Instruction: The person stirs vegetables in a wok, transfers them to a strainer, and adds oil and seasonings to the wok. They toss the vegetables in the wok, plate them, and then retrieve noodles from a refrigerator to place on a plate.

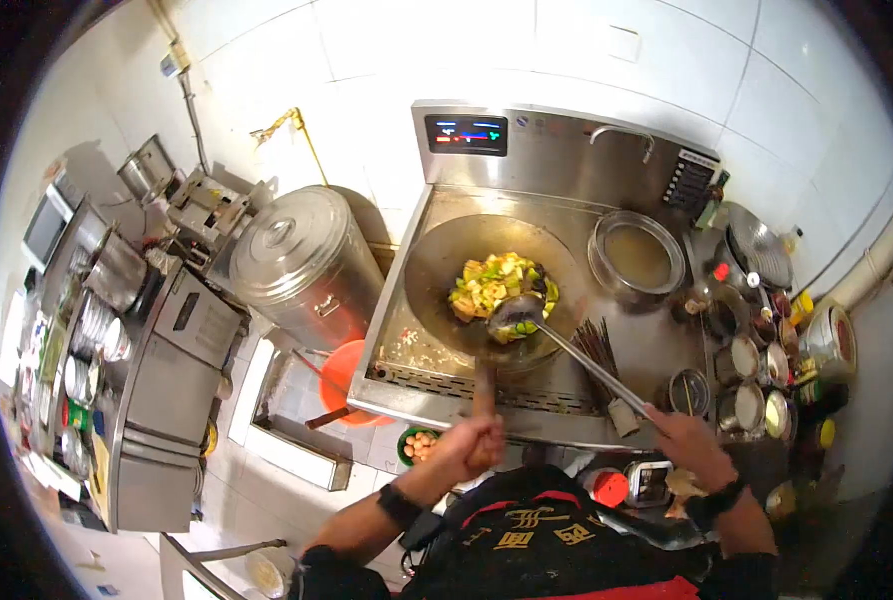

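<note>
A wide wok point(432, 275) sits in the steel stove top. Chopped green and yellow vegetables point(492, 283) with some dark pieces lie in its middle. My left hand point(475, 447) is wrapped round the wok's wooden handle point(484, 388), at the near side. In my right hand point(694, 447) is the long metal handle of a ladle point(517, 315), which slants to the left into the wok. The bowl of the ladle rests against the near side of the vegetables. What lies under the ladle is hidden.
Right of the wok stand a round pot of liquid point(637, 258) and a bamboo brush point(617, 405). Several seasoning bowls point(742, 405) and bottles crowd the far right. To the left are a large lidded steel pot point(297, 250), an orange bucket point(345, 375) and a basket of eggs point(420, 446).
</note>
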`<state>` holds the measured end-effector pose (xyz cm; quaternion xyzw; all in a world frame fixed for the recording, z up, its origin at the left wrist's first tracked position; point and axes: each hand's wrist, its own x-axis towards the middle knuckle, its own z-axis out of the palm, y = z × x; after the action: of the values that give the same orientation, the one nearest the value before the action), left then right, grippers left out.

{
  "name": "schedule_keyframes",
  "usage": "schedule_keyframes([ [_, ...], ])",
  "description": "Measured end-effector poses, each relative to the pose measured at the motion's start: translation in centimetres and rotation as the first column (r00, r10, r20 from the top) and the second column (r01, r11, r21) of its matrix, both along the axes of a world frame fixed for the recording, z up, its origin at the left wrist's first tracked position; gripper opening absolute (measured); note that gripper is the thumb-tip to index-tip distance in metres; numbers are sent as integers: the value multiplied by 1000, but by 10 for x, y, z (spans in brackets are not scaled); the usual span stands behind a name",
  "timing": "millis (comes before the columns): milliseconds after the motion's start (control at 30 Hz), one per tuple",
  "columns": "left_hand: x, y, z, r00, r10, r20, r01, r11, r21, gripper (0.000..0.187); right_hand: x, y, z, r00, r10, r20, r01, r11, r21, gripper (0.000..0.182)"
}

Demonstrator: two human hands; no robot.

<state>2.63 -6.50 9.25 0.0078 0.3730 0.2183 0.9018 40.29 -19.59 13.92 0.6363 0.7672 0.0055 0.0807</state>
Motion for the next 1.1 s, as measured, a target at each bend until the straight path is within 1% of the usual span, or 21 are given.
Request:
schedule_keyframes([
  [33,-3,-15,13,999,-43,-19,43,999,12,17,5,-5,20,951,-25,-310,12,999,-42,58],
  [67,-8,-25,20,996,-85,-39,86,996,23,16,8,-7,37,806,-57,-589,11,997,-81,58],
  [100,-9,-24,25,996,-87,-34,88,995,50,15,4,-1,54,799,-72,-596,27,996,-85,58],
  [167,-3,-2,9,996,-84,25,81,993,84,16,-11,5,79,610,-572,-548,180,774,-607,60],
  [200,3,11,-3,994,-63,94,51,991,127,16,-12,3,67,604,-581,-545,187,769,-612,60],
  [267,17,19,-27,1000,-17,5,16,988,153,18,-10,23,15,738,-189,-648,35,969,-243,56],
  [300,15,15,-48,1000,-13,26,7,978,211,19,-13,34,-15,737,-185,-651,36,971,-235,56],
  [367,3,-2,-104,999,-24,22,14,924,382,17,-31,40,-67,865,61,-498,45,979,198,53],
  [400,-5,-17,-129,1000,-24,-6,24,872,488,16,-43,37,-67,866,60,-496,49,978,204,53],
  [467,-26,-50,-149,984,-88,-156,152,873,464,17,-68,36,-63,953,-229,-197,244,968,54,52],
  [500,-32,-66,-141,970,-115,-216,211,841,498,21,-68,30,-68,919,-210,-334,248,966,74,52],
  [533,-41,-73,-132,966,-160,-205,232,886,401,26,-61,28,-68,921,-200,-333,241,967,85,52],
  [600,-34,-58,-75,990,-112,-80,132,940,315,29,-63,11,-23,840,-80,-536,146,986,82,56],
  [633,-27,-35,-72,999,52,2,-52,994,100,22,-60,4,-8,791,-211,-574,217,974,-59,60],
  [667,-20,-13,-74,970,237,43,-230,963,-139,15,-61,0,11,792,-220,-570,209,974,-84,60],
  [733,-22,36,-63,924,-73,375,22,990,139,11,-59,14,46,674,-426,-603,266,902,-341,58],
  [800,4,45,-55,991,-108,81,89,974,208,22,-51,31,35,741,-341,-579,204,935,-289,56],
  [867,8,50,-103,993,-95,73,67,945,320,21,-51,46,8,746,-368,-555,282,930,-238,56],
  [933,10,55,-130,995,-38,-88,63,949,309,19,-55,63,-26,659,-314,-683,307,942,-137,54],
  [1033,12,59,-132,998,-29,-57,47,936,348,14,-79,103,-83,610,-371,-700,371,915,-162,57],
  [1100,12,59,-125,997,-25,-74,50,930,364,14,-100,121,-128,622,-376,-686,453,888,-75,57],
])
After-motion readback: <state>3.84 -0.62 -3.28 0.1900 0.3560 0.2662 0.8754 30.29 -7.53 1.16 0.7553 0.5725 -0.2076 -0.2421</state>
